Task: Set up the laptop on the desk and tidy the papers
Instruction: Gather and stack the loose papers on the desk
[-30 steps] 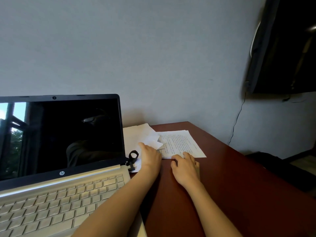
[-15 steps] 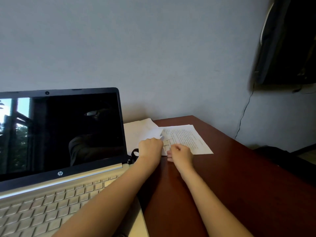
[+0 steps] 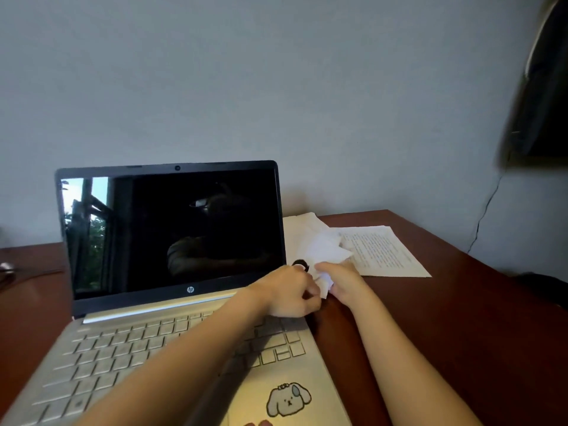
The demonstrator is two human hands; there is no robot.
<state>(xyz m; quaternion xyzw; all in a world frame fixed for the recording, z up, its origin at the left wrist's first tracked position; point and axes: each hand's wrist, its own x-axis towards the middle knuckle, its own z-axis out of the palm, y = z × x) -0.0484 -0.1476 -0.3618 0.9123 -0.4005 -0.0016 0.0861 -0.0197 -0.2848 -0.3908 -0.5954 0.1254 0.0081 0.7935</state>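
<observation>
You are gripping a crumpled white sheet [image 3: 323,252] with both hands. Your left hand [image 3: 289,295] is hovering over the far right corner of the laptop [image 3: 172,305] keyboard, and its fingers [image 3: 311,291] are curling inward and pinching the lower edge of the sheet. Your right hand [image 3: 342,281] is positioned just to the right of the left one, and its fingers are clenching round the same sheet from the other side. The bulk of the sheet is rising above and beyond both sets of fingers.

The laptop is standing open on the worktop [image 3: 461,333], to the left of your fingers, with its dark screen facing you. Your left forearm is crossing above the keyboard. A dog sticker [image 3: 287,399] is sitting on the palm rest, on the near side of your fingers.

A printed sheet [image 3: 387,253] is lying flat on the worktop beyond and to the right of your fingers. A blank sheet [image 3: 299,226] is lying beyond them, partly under the crumpled sheet and just beside the screen edge. A small black loop [image 3: 300,263] is resting just beyond the left fingers; you cannot tell what it is.

A dark object [image 3: 541,87] is hanging on the wall [image 3: 276,87] far up to the right, and a thin cable [image 3: 484,221] is running down below it.
</observation>
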